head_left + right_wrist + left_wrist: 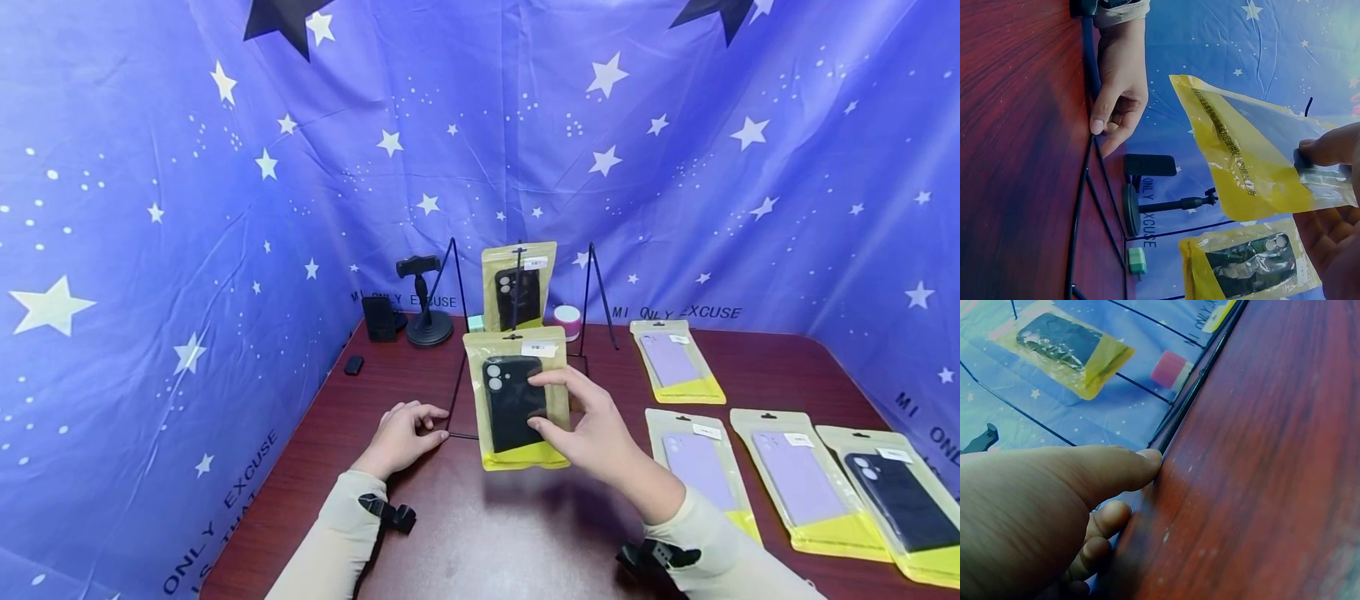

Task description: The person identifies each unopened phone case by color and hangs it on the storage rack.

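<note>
My left hand (405, 429) pinches the front left corner of a black wire rack (1077, 219) at the tabletop, thumb and fingers at the rod. In front of the rack my right hand (600, 433) holds a yellow-edged clear pouch with a black phone case (512, 408) inside. Its thumb and fingertips grip the pouch from its right side, and the pouch stands upright above the table. Behind it, a similar pouch with a black phone case (529, 296) hangs at the rack's middle. The right wrist view shows the held pouch's yellow lower end (1235, 159).
At right lie pouches with lilac phone cases (671, 358) and one with a black case (900, 500). Back left stand a phone holder (429, 325) and a dark block-shaped stand (378, 318); a small black item (354, 365) lies nearer. A pink-and-white round container (567, 321) sits behind the rack.
</note>
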Demonstrator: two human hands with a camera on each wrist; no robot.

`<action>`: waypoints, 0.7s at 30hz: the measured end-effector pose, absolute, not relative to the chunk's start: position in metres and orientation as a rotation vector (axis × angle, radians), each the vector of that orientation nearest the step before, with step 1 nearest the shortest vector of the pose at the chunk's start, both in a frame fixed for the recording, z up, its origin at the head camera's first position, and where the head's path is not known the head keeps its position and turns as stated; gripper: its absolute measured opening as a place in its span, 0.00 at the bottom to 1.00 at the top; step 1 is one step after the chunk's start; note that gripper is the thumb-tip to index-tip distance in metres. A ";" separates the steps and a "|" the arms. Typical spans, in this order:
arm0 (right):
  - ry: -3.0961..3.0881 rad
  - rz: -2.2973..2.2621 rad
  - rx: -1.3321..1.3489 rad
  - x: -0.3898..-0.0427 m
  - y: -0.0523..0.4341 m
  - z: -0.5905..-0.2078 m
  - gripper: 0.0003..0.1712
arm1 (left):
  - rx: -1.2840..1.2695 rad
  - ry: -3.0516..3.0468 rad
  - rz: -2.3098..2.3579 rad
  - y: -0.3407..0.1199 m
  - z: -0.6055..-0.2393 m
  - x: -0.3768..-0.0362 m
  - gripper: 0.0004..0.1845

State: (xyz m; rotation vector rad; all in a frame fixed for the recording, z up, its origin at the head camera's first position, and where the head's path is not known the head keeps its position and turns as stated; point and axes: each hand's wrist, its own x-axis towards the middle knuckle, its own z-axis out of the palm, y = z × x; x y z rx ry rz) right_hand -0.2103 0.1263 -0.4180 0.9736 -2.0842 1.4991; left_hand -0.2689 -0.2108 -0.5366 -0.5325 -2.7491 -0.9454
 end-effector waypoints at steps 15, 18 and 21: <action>-2.110 1.414 0.922 -0.234 0.124 -0.420 0.36 | -0.537 -2.771 -0.946 -0.211 -0.533 -0.267 0.15; -2.129 1.393 0.904 -0.242 0.124 -0.420 0.35 | -0.540 -2.770 -0.939 -0.211 -0.533 -0.267 0.15; -2.144 1.385 0.896 -0.250 0.124 -0.419 0.35 | -0.544 -2.765 -0.937 -0.211 -0.534 -0.268 0.15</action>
